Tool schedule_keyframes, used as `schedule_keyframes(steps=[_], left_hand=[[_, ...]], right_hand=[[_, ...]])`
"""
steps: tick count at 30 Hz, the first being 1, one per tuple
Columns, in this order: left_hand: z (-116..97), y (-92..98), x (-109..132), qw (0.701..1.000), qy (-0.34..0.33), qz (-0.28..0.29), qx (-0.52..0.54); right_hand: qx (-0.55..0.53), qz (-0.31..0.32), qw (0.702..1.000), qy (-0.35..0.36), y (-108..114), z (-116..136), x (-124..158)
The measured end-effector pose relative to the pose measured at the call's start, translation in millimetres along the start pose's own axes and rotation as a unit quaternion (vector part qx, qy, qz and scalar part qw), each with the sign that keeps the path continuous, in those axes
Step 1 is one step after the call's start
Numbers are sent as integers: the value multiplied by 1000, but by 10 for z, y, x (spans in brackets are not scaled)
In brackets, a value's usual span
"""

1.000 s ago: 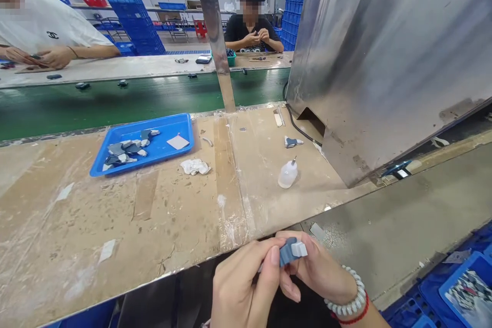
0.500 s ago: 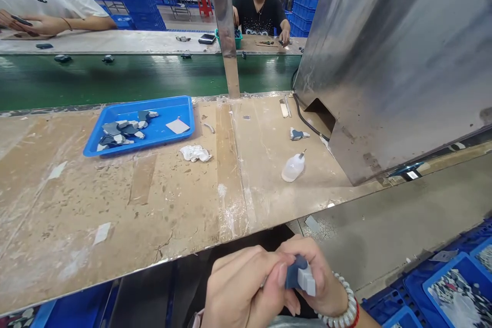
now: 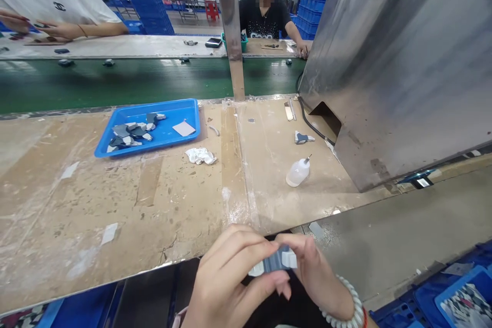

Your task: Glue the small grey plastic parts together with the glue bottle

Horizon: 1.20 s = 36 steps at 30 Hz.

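Note:
Both my hands meet below the near edge of the worn workbench point(image 3: 115, 200). My left hand point(image 3: 226, 282) and my right hand point(image 3: 319, 277), which wears a white bead bracelet, pinch one small grey-blue and white part point(image 3: 277, 261) between their fingertips. The part lies level between them. On the bench ahead lies a small white squeeze bottle point(image 3: 296, 173) on its side, a crumpled white wipe point(image 3: 200, 155) and another grey-blue part point(image 3: 303, 138).
A blue tray point(image 3: 169, 136) with several grey-blue parts sits at mid-left. A large steel housing point(image 3: 395, 56) fills the right. Behind runs a green conveyor point(image 3: 115, 82), with two people working at the far bench. Blue crates point(image 3: 453, 297) stand at lower right.
The part has been turned in my fingers from tilted to level and shifted a little left. The camera view has drifted slightly right.

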State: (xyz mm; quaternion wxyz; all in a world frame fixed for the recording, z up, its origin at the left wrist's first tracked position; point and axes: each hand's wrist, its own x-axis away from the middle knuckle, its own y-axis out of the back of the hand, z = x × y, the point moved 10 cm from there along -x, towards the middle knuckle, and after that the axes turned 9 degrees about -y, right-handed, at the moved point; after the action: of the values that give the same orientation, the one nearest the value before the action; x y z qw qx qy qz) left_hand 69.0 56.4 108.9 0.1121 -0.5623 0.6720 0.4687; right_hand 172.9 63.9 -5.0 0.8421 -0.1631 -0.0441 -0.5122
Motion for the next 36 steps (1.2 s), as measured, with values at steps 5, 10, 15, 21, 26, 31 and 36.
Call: schedule_keyframes(steps=[5,10,15,21,26,31,36], left_hand=[[421,60,180,992,90,-19,-89],[677,16,253,978,128,-25,-163],[614,16,227,979,94,-48,-177],[534,11,314,979,24,-65,-192],[450,16,361,979,-4,-87,-186],[363,-22,426,971,-21,-101,-214],[319,-21,442,966,-35,-111,-230]], right_hand=[[109,-406,899,123,1061,315,288],[205,-433,865,148,1343,623,47],[312,-325,892,41,1200,491,-378],[234,-323,916,37,1175,321,-343],[53,-332,932,135,1290,389,-97],[-159,-284,931,168,1318,474,-104],[-209,-295,921,147,1219,415,-219]])
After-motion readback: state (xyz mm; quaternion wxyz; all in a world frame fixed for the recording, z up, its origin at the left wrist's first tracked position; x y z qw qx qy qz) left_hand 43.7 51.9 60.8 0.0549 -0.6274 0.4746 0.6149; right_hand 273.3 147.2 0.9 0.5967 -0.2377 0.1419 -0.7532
